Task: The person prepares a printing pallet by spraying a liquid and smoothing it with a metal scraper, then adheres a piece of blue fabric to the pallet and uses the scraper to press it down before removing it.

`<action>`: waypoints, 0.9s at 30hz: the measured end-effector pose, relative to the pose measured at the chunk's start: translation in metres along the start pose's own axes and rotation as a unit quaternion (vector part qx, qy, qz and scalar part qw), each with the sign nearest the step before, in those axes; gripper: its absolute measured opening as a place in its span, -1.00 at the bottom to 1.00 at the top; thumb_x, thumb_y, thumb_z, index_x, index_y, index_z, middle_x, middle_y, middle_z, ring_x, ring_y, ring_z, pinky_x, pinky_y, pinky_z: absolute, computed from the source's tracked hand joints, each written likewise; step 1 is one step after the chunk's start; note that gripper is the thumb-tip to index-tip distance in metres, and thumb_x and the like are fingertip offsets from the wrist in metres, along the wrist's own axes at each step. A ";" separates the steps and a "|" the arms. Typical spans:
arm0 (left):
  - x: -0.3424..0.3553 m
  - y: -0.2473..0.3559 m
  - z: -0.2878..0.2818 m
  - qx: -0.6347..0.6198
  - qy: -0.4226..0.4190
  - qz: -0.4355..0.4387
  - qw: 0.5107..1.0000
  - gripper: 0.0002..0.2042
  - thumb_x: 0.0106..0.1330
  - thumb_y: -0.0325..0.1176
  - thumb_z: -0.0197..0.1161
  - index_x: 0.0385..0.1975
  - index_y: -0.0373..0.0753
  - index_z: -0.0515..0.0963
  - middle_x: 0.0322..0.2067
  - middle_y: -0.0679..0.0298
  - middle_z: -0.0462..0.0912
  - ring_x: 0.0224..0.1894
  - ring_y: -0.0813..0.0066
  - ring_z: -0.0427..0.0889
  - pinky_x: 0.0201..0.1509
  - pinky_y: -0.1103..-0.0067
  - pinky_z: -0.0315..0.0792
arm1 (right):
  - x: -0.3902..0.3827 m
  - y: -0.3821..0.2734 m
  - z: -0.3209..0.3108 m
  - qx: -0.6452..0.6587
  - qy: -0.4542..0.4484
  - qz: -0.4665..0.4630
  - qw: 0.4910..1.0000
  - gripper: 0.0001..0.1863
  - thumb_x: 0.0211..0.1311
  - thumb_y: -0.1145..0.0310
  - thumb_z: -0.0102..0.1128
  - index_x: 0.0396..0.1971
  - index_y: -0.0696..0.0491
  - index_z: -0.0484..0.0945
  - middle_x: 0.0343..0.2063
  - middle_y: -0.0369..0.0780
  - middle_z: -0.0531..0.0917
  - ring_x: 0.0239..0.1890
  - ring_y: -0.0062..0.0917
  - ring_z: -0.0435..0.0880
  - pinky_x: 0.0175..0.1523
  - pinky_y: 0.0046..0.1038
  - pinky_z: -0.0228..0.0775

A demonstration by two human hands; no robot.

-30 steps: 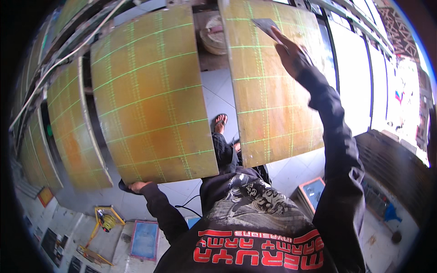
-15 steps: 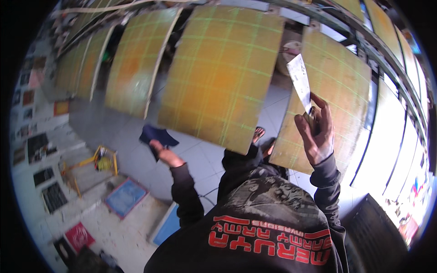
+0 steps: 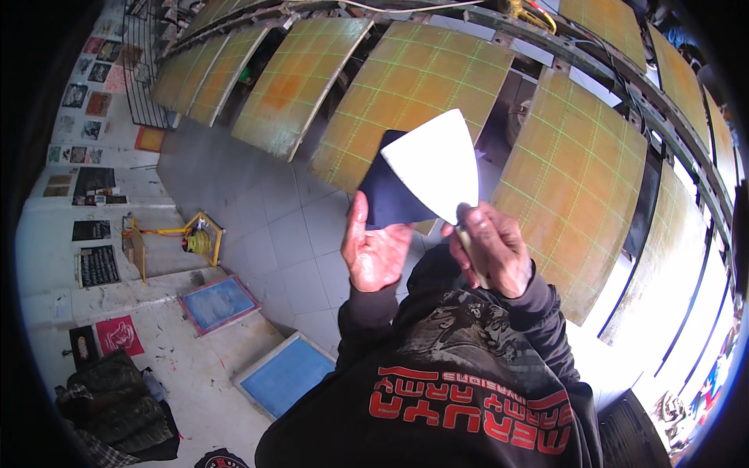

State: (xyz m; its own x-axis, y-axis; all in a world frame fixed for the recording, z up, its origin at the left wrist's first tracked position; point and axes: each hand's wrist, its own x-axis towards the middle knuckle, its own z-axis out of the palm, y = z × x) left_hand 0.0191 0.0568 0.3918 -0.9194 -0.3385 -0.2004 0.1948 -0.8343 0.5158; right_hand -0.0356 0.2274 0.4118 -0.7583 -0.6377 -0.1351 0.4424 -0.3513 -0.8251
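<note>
In front of my chest, my left hand (image 3: pixel 378 253) holds a flat dark navy piece (image 3: pixel 388 191), its thumb up along the near left edge. The fingers are partly hidden behind the piece. I cannot tell whether it is cloth or something stiffer. My right hand (image 3: pixel 496 248) is closed round the handle of a scraper (image 3: pixel 439 162). Its broad, pale, wedge-shaped blade points up and overlaps the right side of the navy piece in this view. Whether the two touch is not plain.
Slanted yellowish boards (image 3: pixel 573 187) with green grid lines hang in a row from a metal rail ahead. Two blue-meshed frames (image 3: pixel 285 374) lie at the left on a pale surface. Dark clothes (image 3: pixel 117 405) are heaped at the lower left, near a yellow frame (image 3: pixel 204 238).
Both hands have come together before my chest. The navy piece moved right, the scraper left and lower, its blade now face-on. The whole view has shifted too.
</note>
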 end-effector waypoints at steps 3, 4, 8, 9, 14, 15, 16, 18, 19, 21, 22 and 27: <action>-0.004 -0.011 0.011 -0.105 -0.084 -0.074 0.988 -0.54 0.45 -0.05 -0.15 0.19 -0.22 0.32 0.07 0.13 0.49 0.06 0.18 0.47 0.13 0.28 0.30 | 0.006 0.004 -0.003 -0.134 -0.035 0.071 0.988 -0.56 0.46 0.06 -0.21 -0.27 0.16 0.46 -0.73 -0.33 0.41 -0.82 -0.75 0.26 -0.71 -0.67 0.07; -0.006 -0.012 0.022 -0.106 -0.054 -0.073 0.990 -0.54 0.45 -0.05 -0.14 0.20 -0.19 0.32 0.07 0.16 0.49 0.06 0.26 0.46 0.12 0.34 0.28 | 0.005 0.006 -0.004 -0.138 -0.034 0.084 0.986 -0.56 0.46 0.05 -0.21 -0.28 0.15 0.46 -0.75 -0.35 0.40 -0.83 -0.75 0.24 -0.71 -0.66 0.06; -0.007 -0.014 0.019 -0.092 -0.065 -0.111 0.987 -0.51 0.45 -0.04 -0.14 0.20 -0.27 0.32 0.13 0.13 0.46 0.15 0.24 0.43 0.20 0.30 0.26 | -0.012 0.017 -0.019 -0.176 -0.010 0.093 0.980 -0.52 0.43 0.00 -0.16 -0.33 0.16 0.46 -0.80 -0.37 0.36 -0.85 -0.75 0.23 -0.71 -0.64 0.04; -0.006 -0.015 0.019 -0.102 -0.060 -0.129 0.985 -0.50 0.45 -0.04 -0.14 0.20 -0.30 0.32 0.14 0.12 0.45 0.17 0.24 0.41 0.23 0.29 0.25 | -0.019 0.019 -0.024 -0.179 0.003 0.096 0.979 -0.51 0.42 -0.01 -0.15 -0.34 0.17 0.46 -0.81 -0.38 0.36 -0.85 -0.75 0.23 -0.71 -0.63 0.04; 0.003 -0.032 -0.021 -0.176 -0.060 -0.220 0.958 -0.50 0.44 -0.09 -0.09 0.17 -0.39 0.34 0.14 0.08 0.46 0.21 0.23 0.41 0.33 0.25 0.17 | -0.056 0.061 -0.083 -0.331 -0.004 -0.066 0.941 -0.48 0.40 -0.04 -0.13 -0.34 0.19 0.50 -0.83 -0.38 0.34 -0.83 -0.75 0.28 -0.71 -0.63 0.05; 0.006 -0.031 -0.021 -0.150 -0.036 -0.208 0.966 -0.50 0.44 -0.10 -0.11 0.18 -0.38 0.33 0.15 0.07 0.44 0.23 0.21 0.39 0.34 0.23 0.16 | -0.065 0.064 -0.094 -0.363 -0.006 -0.087 0.928 -0.48 0.40 -0.04 -0.13 -0.34 0.19 0.50 -0.83 -0.38 0.34 -0.83 -0.75 0.28 -0.71 -0.63 0.05; 0.007 -0.029 -0.021 -0.122 -0.009 -0.197 0.973 -0.50 0.45 -0.10 -0.12 0.19 -0.38 0.31 0.17 0.07 0.43 0.24 0.19 0.37 0.35 0.21 0.16 | -0.077 0.066 -0.101 -0.342 0.039 -0.003 0.939 -0.49 0.41 -0.03 -0.13 -0.33 0.18 0.51 -0.85 -0.39 0.33 -0.85 -0.74 0.28 -0.73 -0.61 0.06; 0.008 -0.018 -0.017 -0.086 0.001 -0.154 0.984 -0.51 0.46 -0.11 -0.18 0.22 -0.34 0.28 0.19 0.08 0.40 0.26 0.16 0.33 0.36 0.16 0.14 | -0.095 0.062 -0.117 -0.356 0.066 0.076 0.929 -0.51 0.41 -0.01 -0.14 -0.32 0.17 0.52 -0.86 -0.38 0.34 -0.88 -0.71 0.28 -0.76 -0.59 0.07; 0.010 -0.014 -0.015 -0.083 -0.030 -0.126 0.988 -0.52 0.46 -0.12 -0.17 0.21 -0.33 0.29 0.22 0.09 0.36 0.29 0.15 0.29 0.36 0.16 0.12 | -0.103 0.055 -0.123 -0.396 0.045 0.075 0.914 -0.51 0.41 0.00 -0.14 -0.32 0.17 0.51 -0.86 -0.37 0.35 -0.90 -0.69 0.28 -0.77 -0.58 0.09; 0.017 -0.009 -0.017 -0.086 -0.039 -0.132 0.987 -0.53 0.46 -0.12 -0.17 0.22 -0.31 0.29 0.22 0.11 0.36 0.28 0.16 0.29 0.36 0.17 0.12 | -0.116 0.040 -0.122 -0.345 0.077 0.116 0.928 -0.53 0.41 0.00 -0.15 -0.32 0.15 0.51 -0.80 -0.32 0.39 -0.84 -0.66 0.34 -0.73 -0.56 0.15; 0.020 -0.008 -0.016 -0.086 -0.046 -0.135 0.986 -0.53 0.46 -0.13 -0.17 0.22 -0.30 0.29 0.23 0.12 0.36 0.28 0.16 0.29 0.36 0.17 0.12 | -0.122 0.032 -0.120 -0.289 0.127 0.169 0.934 -0.55 0.41 0.01 -0.15 -0.31 0.13 0.51 -0.75 -0.29 0.42 -0.77 -0.64 0.39 -0.68 -0.53 0.20; 0.022 -0.014 -0.017 -0.126 -0.092 -0.172 0.973 -0.52 0.45 -0.08 -0.16 0.23 -0.25 0.29 0.21 0.13 0.38 0.26 0.16 0.33 0.29 0.20 0.20 | -0.145 0.059 -0.148 -0.180 0.314 0.134 0.922 -0.49 0.37 -0.04 -0.11 -0.16 0.17 0.52 -0.63 -0.27 0.52 -0.75 -0.63 0.38 -0.67 -0.55 0.19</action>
State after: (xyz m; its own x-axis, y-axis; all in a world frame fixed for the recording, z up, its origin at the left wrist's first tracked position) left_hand 0.0024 0.0539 0.3657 -0.9861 0.0438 -0.1605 -0.0788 -0.9726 0.2186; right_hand 0.0292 0.4003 0.3015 -0.8233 -0.1058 -0.5577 0.5514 0.0843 -0.8299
